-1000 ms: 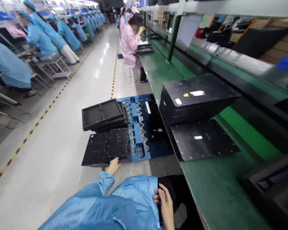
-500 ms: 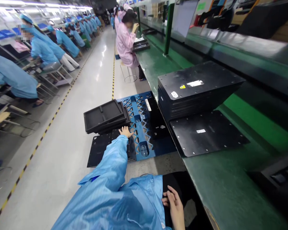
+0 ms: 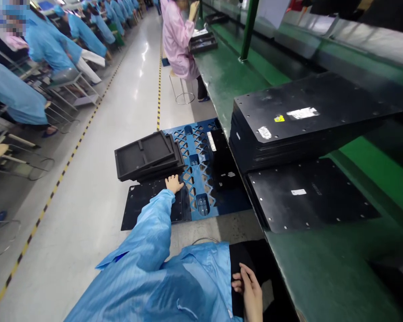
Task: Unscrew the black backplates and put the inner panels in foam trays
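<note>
- Right hand (image 3: 251,288): lies over the dark trousers (image 3: 245,250), fingers loosely curled, nothing between them. Pose unchanged over the last second.
- Bench (image 3: 305,264), right: loose panel (image 3: 309,197) flat on it, tall stack (image 3: 305,107) just behind. No hand on either.
- Left sleeve (image 3: 154,210): stretched forward across the floor-side panels (image 3: 137,197), covering part of them.
- Panels: low and flat, at the left side of the pallet (image 3: 195,174). No clear shift seen.
- Left hand (image 3: 173,184): at the panels' far edge, palm down, fingers spread. One second ago it was at the near edge; half a second ago already at the far one. Judgement: contact has passed to the far side, and a spread hand suits pressing or squaring better than lifting. Sleeve in the way, so cannot tell whether fingertips hook the edge.
- Trays (image 3: 144,156): just beyond the left hand, piled askew.
- Co-worker (image 3: 177,40) in pink: seated well apart, farther along the bench.
</note>
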A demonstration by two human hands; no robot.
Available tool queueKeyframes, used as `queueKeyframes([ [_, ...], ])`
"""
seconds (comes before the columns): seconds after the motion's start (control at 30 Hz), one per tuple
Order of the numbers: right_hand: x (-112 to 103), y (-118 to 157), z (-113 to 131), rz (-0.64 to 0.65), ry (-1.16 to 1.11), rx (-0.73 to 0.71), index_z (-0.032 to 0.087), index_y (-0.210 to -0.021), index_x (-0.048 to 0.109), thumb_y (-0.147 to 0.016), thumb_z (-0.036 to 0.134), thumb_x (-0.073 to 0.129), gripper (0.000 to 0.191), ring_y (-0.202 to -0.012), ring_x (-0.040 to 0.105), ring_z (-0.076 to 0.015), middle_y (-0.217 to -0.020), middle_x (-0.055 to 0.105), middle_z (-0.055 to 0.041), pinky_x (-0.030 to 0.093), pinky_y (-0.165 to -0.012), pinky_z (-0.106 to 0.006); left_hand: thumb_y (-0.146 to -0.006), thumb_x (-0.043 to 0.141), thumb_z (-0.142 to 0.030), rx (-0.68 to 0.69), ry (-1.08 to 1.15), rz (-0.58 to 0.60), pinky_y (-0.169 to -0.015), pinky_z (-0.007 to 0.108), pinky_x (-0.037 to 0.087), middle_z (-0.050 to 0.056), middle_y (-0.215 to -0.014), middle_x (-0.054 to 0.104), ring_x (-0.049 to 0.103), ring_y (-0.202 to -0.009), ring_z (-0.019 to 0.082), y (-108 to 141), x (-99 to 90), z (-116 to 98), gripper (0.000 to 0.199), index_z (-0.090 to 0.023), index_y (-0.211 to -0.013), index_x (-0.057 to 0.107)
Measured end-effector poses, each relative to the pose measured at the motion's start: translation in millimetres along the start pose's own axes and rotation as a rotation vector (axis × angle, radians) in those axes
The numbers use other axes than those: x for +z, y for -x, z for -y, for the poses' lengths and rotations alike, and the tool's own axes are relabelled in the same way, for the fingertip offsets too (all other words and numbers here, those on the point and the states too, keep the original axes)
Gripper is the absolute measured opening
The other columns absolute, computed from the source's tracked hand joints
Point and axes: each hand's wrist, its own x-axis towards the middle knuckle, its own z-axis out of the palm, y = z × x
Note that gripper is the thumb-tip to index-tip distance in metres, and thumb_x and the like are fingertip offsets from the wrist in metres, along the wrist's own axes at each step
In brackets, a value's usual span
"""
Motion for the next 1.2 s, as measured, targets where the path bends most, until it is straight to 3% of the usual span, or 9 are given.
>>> queueKeyframes([
  [0.17,2,3,7,-0.001,-0.008,0.003,0.02,-0.111,0.075,-0.06,0.081,0.094,0.081,-0.055,0.067,-0.0195,-0.072,0.076,-0.0032,0.052,-0.05,-0.029,-0.093,0.067,-0.04,0.031,0.051,-0.018,-0.129,0.069,0.025,0.028,-0.152,0.06,0.049,-0.149,0.045,12,-17.5,-12,0.062,-0.012,-0.147,0.055],
  [0.3,4,8,3,-0.01,-0.038,-0.034,0.02,-0.106,0.076,-0.061,0.086,0.09,0.081,-0.051,0.066,-0.0192,-0.069,0.074,-0.0031,0.05,-0.048,-0.028,-0.098,0.059,-0.03,0.232,0.133,-0.154,-0.134,0.065,0.023,0.029,-0.163,0.05,0.041,-0.159,0.041,47,-36.6,-48,0.06,-0.01,-0.154,0.05],
  [0.4,7,8,-5,-0.025,-0.065,-0.066,0.019,-0.105,0.077,-0.062,0.088,0.087,0.082,-0.049,0.066,-0.0187,-0.067,0.073,-0.0036,0.047,-0.046,-0.027,-0.104,0.053,-0.031,0.54,0.238,-0.289,-0.136,0.048,0.032,0.019,-0.163,0.055,0.046,-0.158,0.029,85,-53.7,-95,0.049,-0.018,-0.151,0.056],
  [0.5,10,10,-8,-0.036,-0.073,-0.082,0.019,-0.104,0.075,-0.061,0.091,0.086,0.085,-0.046,0.064,-0.0178,-0.065,0.073,-0.0037,0.043,-0.045,-0.025,-0.098,0.07,-0.043,1.112,0.462,-0.529,-0.13,0.053,0.043,0.016,-0.15,0.067,0.058,-0.148,0.031,136,-83.2,-159,0.051,-0.021,-0.143,0.063],
  [0.57,12,13,-7,-0.034,-0.073,-0.09,0.018,-0.104,0.075,-0.061,0.092,0.084,0.086,-0.046,0.064,-0.0173,-0.065,0.072,-0.0035,0.042,-0.046,-0.024,-0.095,0.076,-0.055,1.438,0.484,-0.524,-0.133,0.057,0.039,0.014,-0.156,0.065,0.057,-0.15,0.032,173,-109.2,-206,0.066,-0.024,-0.151,0.061],
  [0.67,13,21,-7,-0.025,-0.082,-0.116,0.018,-0.105,0.075,-0.064,0.093,0.082,0.086,-0.048,0.064,-0.0166,-0.067,0.073,-0.0035,0.042,-0.048,-0.024,-0.087,0.078,-0.075,1.609,0.326,-0.344,-0.138,0.066,0.02,0.018,-0.175,0.045,0.038,-0.164,0.041,215,-140.4,-266,0.101,-0.021,-0.168,0.048],
  [0.77,13,30,-12,-0.048,-0.105,-0.158,0.019,-0.103,0.075,-0.065,0.094,0.081,0.084,-0.051,0.064,-0.0168,-0.068,0.073,-0.0031,0.043,-0.052,-0.026,-0.086,0.08,-0.074,1.571,0.242,-0.26,-0.139,0.064,0.017,0.02,-0.18,0.035,0.028,-0.168,0.044,234,-143.3,-292,0.11,-0.016,-0.171,0.043],
  [0.97,12,53,-19,-0.106,-0.17,-0.221,0.02,-0.101,0.079,-0.068,0.092,0.083,0.079,-0.061,0.066,-0.0183,-0.073,0.075,-0.0039,0.045,-0.062,-0.03,-0.089,0.071,-0.026,1.547,0.318,-0.369,-0.133,0.058,0.036,0.012,-0.171,0.052,0.045,-0.161,0.039,244,-109.7,-262,0.081,-0.024,-0.167,0.053],
  [1.2,20,99,27,0.194,-0.511,-0.364,0.027,-0.14,0.074,-0.089,0.074,0.08,0.07,-0.105,0.074,-0.0268,-0.119,0.08,-0.0119,0.057,-0.084,-0.037,-0.097,0.054,-0.01,1.697,0.285,-0.449,-0.129,0.051,0.043,0.008,-0.164,0.06,0.052,-0.158,0.031,308,-105.6,-156,0.086,-0.031,-0.177,0.034],
])
